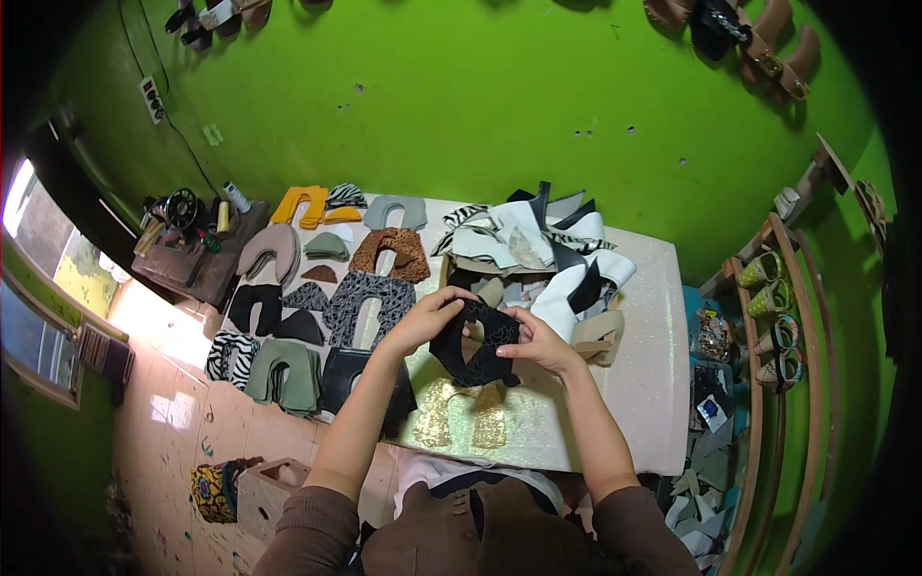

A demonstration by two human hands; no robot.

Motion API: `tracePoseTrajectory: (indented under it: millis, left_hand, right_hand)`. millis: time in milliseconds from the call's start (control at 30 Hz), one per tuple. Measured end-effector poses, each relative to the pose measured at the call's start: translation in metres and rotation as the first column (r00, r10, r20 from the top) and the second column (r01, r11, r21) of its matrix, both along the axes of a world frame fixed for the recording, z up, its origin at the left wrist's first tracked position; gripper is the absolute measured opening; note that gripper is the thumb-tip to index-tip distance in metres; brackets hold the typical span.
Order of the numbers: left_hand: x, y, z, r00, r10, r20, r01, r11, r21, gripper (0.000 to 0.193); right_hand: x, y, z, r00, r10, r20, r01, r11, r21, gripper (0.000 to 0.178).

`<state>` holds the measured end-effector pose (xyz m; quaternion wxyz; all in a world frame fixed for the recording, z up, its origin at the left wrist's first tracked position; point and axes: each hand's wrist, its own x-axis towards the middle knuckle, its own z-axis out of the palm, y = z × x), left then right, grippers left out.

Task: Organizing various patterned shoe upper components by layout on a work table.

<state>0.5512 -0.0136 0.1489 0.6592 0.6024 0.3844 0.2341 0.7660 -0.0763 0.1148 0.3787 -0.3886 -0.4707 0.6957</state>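
- Black cut piece [492, 363]: held above the near-middle of the table [648, 317], its curved shape around an opening turned up to the wearer.
- Left hand [423, 324]: fingers and thumb clamped on the piece's far-left edge. Right hand [541, 348]: clamped on its right edge. Gripping opposite sides appears to keep the soft material spread, with its raised pattern in view.
- Gold cut piece [433, 420]: flat on the table, near side, below the hands; apparently laid there for easy reach.
- Left side of table: grey patterned stack [338, 305], green stack [285, 376] and others, sorted by colour and print, presumably to prevent mixing.
- Far of the hands: loose white strips [555, 312] in a heap, limiting room that way.
- Clearance: the table's right strip is bare to its edge; the near edge lies close to the wearer's body. Left is crowded.
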Motion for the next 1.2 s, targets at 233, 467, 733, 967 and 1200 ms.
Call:
tracePoseTrajectory:
  millis: [233, 467, 733, 967, 1200]
  left_hand:
    - [-0.065, 0.02, -0.011, 0.99, 0.143, 0.002, -0.142, 0.988, -0.061, 0.022]
    - [-0.151, 0.059, -0.035, 0.997, 0.074, -0.034, -0.074, 0.997, 0.007, 0.021]
    - [-0.28, 0.094, -0.066, 0.992, 0.109, -0.063, -0.114, 0.99, -0.083, 0.022]
    - [-0.363, 0.107, -0.075, 0.99, 0.129, -0.052, -0.132, 0.989, -0.069, 0.02]
    - [-0.417, 0.117, -0.064, 0.978, 0.199, 0.065, -0.184, 0.965, -0.189, 0.03]
  right_hand:
    - [-0.071, 0.018, -0.017, 0.973, -0.217, -0.072, 0.219, 0.976, 0.008, 0.064]
    - [-0.155, 0.045, -0.053, 0.976, -0.209, 0.06, 0.215, 0.97, -0.111, 0.033]
    - [-0.285, 0.074, -0.07, 0.919, -0.3, -0.257, 0.189, 0.905, -0.38, 0.01]
    - [-0.377, 0.09, -0.055, 0.956, -0.125, -0.267, 0.055, 0.965, -0.255, 0.017]
    - [-0.423, 0.117, -0.077, 0.968, -0.252, -0.015, 0.238, 0.933, -0.269, 0.014]
